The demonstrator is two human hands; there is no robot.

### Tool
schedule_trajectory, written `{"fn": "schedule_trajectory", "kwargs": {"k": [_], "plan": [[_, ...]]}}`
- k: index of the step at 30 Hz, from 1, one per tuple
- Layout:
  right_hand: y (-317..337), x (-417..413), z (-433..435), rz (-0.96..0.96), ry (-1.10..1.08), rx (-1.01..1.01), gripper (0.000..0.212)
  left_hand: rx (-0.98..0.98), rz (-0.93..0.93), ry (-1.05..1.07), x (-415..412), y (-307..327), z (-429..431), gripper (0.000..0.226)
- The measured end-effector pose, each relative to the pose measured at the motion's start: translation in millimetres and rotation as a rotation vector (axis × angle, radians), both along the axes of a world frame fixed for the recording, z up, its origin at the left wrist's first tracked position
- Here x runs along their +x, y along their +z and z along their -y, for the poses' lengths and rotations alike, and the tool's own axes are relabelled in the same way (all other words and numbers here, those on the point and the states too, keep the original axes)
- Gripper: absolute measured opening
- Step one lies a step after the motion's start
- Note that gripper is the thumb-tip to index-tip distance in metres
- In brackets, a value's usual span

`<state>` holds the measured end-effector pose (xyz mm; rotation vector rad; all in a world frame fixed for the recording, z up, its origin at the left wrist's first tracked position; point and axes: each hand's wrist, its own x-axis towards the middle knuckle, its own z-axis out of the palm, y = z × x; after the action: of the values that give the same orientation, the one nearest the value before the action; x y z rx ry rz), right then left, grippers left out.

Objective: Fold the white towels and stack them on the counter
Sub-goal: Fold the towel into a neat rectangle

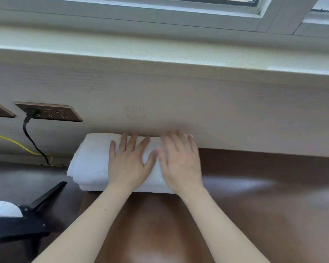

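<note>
Hands, two (128,164) (179,164), flat on towel stack (91,160)

Folded towels (91,164): white, fine woven texture. Counter (254,196): glossy reddish-brown. Wall panel (178,95): pale beige, faint horizontal grain; socket plate (51,112) bronze-brown; cables black (30,138) and yellow (10,140).

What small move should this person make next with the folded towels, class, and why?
Probably lift both hands away. The left hand and right hand lie flat, fingers spread, on the stack of folded white towels, which already sits squarely against the wall at the back of the brown counter. Pressing seems done.
</note>
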<state>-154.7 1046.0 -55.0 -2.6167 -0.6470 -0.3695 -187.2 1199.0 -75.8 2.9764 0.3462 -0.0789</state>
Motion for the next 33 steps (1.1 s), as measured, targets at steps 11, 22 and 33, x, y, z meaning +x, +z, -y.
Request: {"fn": "schedule_trajectory", "kwargs": {"k": [11, 22, 33], "plan": [[-15.4, 9.8, 1.3, -0.441, 0.170, -0.239, 0.062, -0.057, -0.136, 0.018, 2.6, -1.7, -37.5, 0.082], [-26.7, 10.7, -1.5, -0.407, 0.037, -0.285, 0.054, -0.098, -0.091, 0.191, 2.0, -19.3, -77.4, 0.077], [-39.8, 21.4, 7.4, -0.438, 0.076, -0.182, 0.056, -0.207, -0.032, 0.190, 8.7, -26.2, -78.5, 0.078]]}}
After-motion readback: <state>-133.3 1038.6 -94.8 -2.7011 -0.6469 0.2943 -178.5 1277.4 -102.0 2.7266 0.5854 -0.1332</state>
